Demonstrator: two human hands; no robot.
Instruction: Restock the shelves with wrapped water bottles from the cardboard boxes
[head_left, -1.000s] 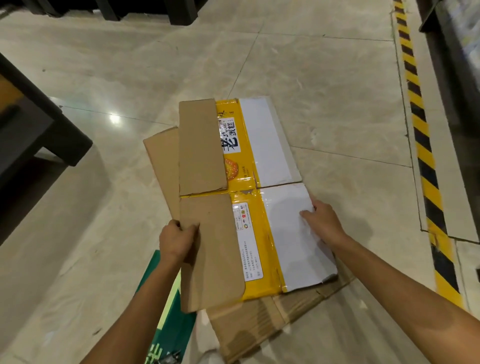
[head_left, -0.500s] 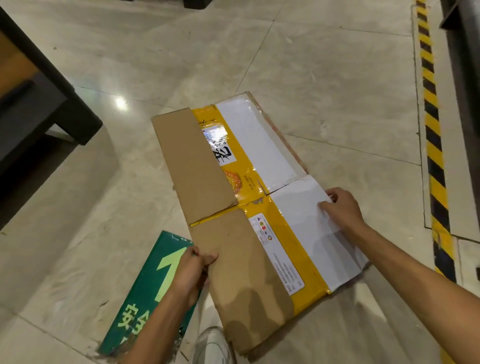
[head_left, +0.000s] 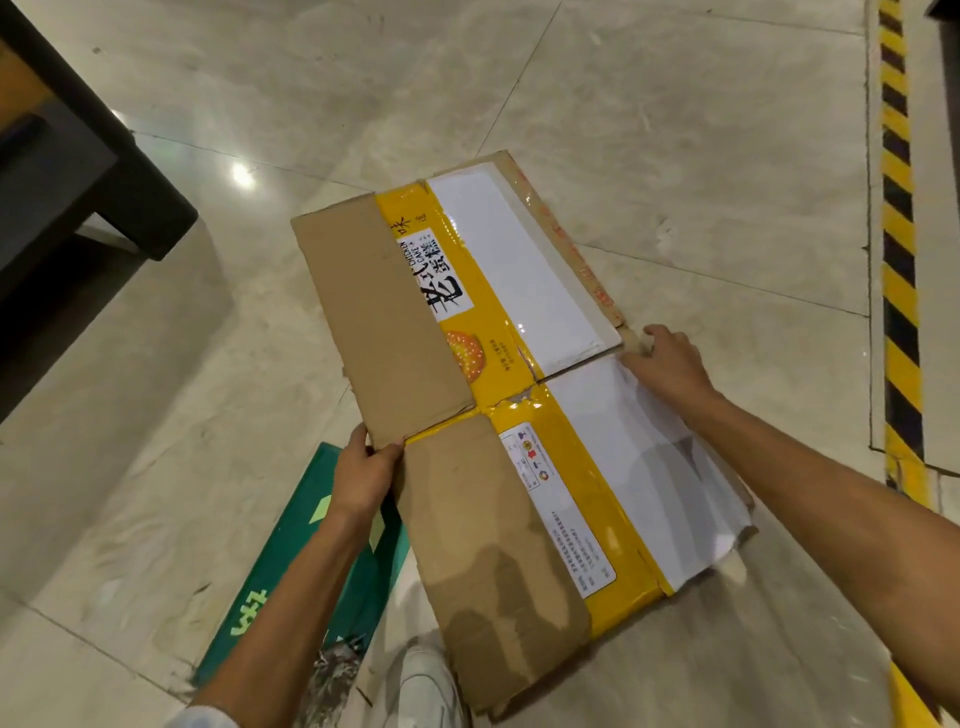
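A flattened cardboard box (head_left: 488, 395), brown with yellow and white printed panels, is held tilted above the tiled floor. My left hand (head_left: 366, 467) grips its left edge at the fold between the two brown flaps. On the opposite side my right hand (head_left: 665, 361) pinches the edge where the two white panels meet. No water bottles or shelves with stock are in sight.
A green floor sign (head_left: 306, 582) with an arrow lies under my left arm. A white shoe (head_left: 426, 686) shows below the box. A dark shelf base (head_left: 98, 171) stands at left. Yellow-black hazard tape (head_left: 898, 249) runs along the right.
The flattened box has swung clockwise and spread wider. My left hand moved up to the fold on the left edge; my right hand slid out to the right edge.
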